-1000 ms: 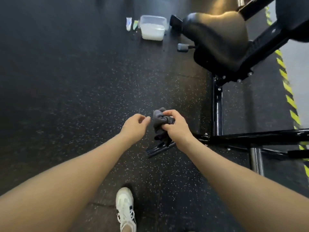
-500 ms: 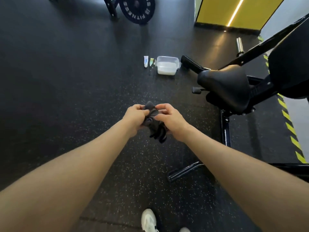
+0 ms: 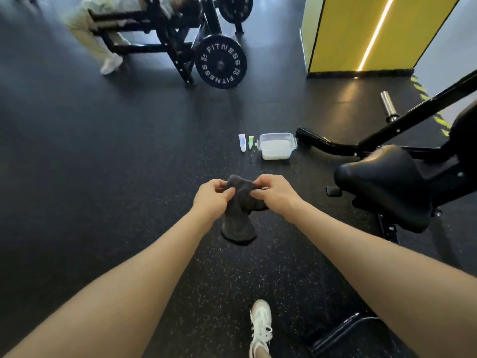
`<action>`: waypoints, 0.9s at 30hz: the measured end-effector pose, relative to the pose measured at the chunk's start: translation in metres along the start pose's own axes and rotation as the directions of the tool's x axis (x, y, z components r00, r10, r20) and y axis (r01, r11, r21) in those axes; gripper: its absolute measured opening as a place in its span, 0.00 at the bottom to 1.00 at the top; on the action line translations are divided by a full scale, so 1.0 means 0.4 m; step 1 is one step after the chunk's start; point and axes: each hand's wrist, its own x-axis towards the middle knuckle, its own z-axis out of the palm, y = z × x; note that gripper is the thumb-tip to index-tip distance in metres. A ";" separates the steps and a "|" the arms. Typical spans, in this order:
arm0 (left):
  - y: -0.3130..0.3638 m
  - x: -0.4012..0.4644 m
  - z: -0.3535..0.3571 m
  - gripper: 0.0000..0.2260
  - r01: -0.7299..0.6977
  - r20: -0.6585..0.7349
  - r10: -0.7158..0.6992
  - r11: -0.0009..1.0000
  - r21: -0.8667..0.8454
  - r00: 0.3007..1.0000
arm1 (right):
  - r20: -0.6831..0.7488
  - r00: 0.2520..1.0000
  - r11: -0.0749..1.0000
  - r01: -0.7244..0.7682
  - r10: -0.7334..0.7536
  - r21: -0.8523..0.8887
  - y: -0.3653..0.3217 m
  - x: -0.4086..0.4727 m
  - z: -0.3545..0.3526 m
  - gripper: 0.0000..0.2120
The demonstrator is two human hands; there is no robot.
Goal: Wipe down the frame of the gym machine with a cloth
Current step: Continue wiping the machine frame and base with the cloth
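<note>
A dark grey cloth hangs in the air in front of me, over the speckled black floor. My left hand pinches its upper left edge and my right hand pinches its upper right edge, so the cloth droops between and below them. The gym machine stands to the right: a black padded seat on a black metal frame, well apart from both hands.
A clear plastic tub of whitish liquid and two small tubes sit on the floor ahead. Farther back stand a rack with a weight plate, a person's legs, and a yellow wall panel. My white shoe is below.
My view has lifted from the machine's base toward the room. My left hand has joined my right on the cloth, and the two have pulled it partly open so it hangs down.
</note>
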 end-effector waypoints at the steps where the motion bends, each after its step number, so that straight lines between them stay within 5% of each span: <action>1: 0.027 0.036 -0.024 0.04 -0.022 0.006 0.021 0.999 0.045 1.000 | -0.005 1.000 0.999 0.029 -0.029 -0.017 -0.028 0.045 -0.008 0.04; 7: 0.166 0.236 -0.160 0.08 -0.053 0.106 0.044 0.995 0.083 0.993 | -0.002 0.983 0.972 0.179 -0.181 -0.150 -0.205 0.242 -0.040 0.06; 10: 0.231 0.330 -0.225 0.14 -0.034 0.318 0.056 0.997 -0.074 0.946 | -0.005 0.973 0.952 0.224 -0.230 -0.207 -0.279 0.339 -0.059 0.11; 13: 0.283 0.451 -0.284 0.13 -0.075 0.479 0.036 0.995 0.063 0.877 | 0.017 0.974 0.925 0.218 -0.224 -0.310 -0.338 0.443 -0.079 0.06; 15: 0.302 0.548 -0.319 0.07 -0.264 0.487 0.042 0.879 0.397 0.872 | 0.053 0.980 0.879 0.194 -0.190 -0.436 -0.368 0.514 -0.104 0.03; 16: 0.305 0.598 -0.337 0.06 -0.366 0.484 0.055 0.731 0.577 0.873 | 0.074 0.983 0.847 0.181 -0.166 -0.500 -0.379 0.549 -0.115 0.03; 18: 0.326 0.704 -0.374 0.08 -0.467 0.496 0.103 0.542 0.699 0.862 | 0.078 0.989 0.804 0.149 -0.128 -0.575 -0.409 0.619 -0.135 0.06; 27: 0.464 1.094 -0.508 0.09 -0.543 0.592 0.121 0.572 0.614 0.797 | -0.148 0.989 0.845 -0.054 -0.030 -0.531 -0.546 0.914 -0.224 0.07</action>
